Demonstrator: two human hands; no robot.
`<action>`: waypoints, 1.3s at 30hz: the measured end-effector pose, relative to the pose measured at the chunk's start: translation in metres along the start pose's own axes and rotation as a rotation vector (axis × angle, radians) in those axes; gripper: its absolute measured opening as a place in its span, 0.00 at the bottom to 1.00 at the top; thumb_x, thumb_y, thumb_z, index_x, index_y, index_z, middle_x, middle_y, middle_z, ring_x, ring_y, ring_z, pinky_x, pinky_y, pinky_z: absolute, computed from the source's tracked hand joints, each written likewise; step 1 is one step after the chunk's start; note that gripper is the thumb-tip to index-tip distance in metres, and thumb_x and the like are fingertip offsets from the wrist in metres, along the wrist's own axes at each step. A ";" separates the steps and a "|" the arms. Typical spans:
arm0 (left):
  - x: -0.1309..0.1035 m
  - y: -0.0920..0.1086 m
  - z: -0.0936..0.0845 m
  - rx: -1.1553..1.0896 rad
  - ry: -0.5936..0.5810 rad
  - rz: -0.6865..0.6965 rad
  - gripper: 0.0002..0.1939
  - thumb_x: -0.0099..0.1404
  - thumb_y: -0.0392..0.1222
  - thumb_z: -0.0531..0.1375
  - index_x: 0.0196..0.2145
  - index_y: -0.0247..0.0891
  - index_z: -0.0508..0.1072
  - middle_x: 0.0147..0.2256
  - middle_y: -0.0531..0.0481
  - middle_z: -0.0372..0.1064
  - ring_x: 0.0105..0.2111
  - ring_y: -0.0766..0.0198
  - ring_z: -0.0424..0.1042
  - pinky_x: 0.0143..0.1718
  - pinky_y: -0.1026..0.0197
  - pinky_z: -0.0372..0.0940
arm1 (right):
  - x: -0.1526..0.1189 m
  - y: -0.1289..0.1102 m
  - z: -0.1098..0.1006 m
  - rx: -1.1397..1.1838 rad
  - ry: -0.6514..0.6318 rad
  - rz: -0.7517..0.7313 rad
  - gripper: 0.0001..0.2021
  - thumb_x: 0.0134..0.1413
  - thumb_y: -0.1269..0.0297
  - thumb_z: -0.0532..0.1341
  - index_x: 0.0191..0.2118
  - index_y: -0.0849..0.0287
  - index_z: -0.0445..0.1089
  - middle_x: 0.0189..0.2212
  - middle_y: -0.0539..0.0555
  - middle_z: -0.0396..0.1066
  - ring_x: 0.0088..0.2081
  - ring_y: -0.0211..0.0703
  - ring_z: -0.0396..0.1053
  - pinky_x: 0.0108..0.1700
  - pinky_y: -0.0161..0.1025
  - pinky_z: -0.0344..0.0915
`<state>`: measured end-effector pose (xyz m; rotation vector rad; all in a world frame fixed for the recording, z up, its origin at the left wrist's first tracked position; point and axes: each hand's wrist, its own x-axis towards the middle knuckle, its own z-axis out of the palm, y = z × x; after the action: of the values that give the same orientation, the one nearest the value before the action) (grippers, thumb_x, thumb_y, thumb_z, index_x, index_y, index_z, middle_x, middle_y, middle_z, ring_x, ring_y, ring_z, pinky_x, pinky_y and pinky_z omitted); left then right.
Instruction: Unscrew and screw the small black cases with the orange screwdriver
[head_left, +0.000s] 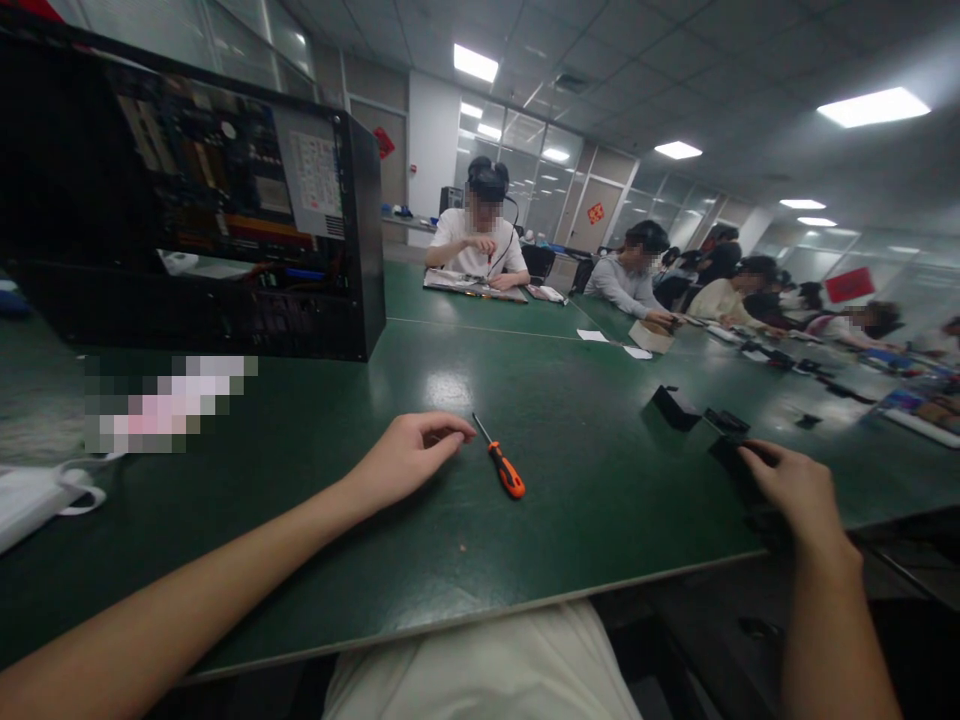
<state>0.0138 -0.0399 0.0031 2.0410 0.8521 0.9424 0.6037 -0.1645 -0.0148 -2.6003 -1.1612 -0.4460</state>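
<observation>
My left hand (412,452) rests on the green table (585,540), fingers curled loosely with a gap between thumb and forefinger and nothing held. Just right of its fingertips lies an orange and black screwdriver (508,470), its shaft pointing up and left. At the right, my right hand (791,485) has its thumb and fingers closed on a dark flat object (731,462) near the table edge; what that object is I cannot make out. A black box-shaped part (676,408) and a small black piece (726,420) lie beyond it.
An open computer case (367,230) stands at the left. A white object with a cord (37,500) lies at the left edge. White papers (592,336) are farther back. Across the table a person (480,240) works over a flat panel; several others sit toward the right.
</observation>
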 end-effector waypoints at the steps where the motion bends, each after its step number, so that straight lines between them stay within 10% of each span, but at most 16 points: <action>1: 0.000 0.000 0.000 -0.001 -0.004 0.003 0.14 0.68 0.45 0.60 0.43 0.38 0.83 0.41 0.47 0.82 0.40 0.56 0.80 0.47 0.56 0.72 | 0.000 0.001 0.001 -0.001 -0.006 -0.005 0.31 0.61 0.41 0.50 0.56 0.54 0.79 0.43 0.64 0.80 0.47 0.66 0.76 0.47 0.50 0.69; 39: 0.000 0.006 0.004 0.050 -0.026 0.018 0.13 0.67 0.44 0.60 0.41 0.38 0.83 0.41 0.47 0.82 0.41 0.55 0.80 0.48 0.56 0.72 | 0.022 -0.018 -0.004 0.078 -0.067 0.044 0.23 0.60 0.45 0.56 0.43 0.59 0.78 0.41 0.65 0.80 0.48 0.61 0.76 0.48 0.46 0.66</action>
<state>0.0185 -0.0443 0.0057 2.1021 0.8521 0.9112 0.6031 -0.1394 -0.0013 -2.5861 -1.1169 -0.3007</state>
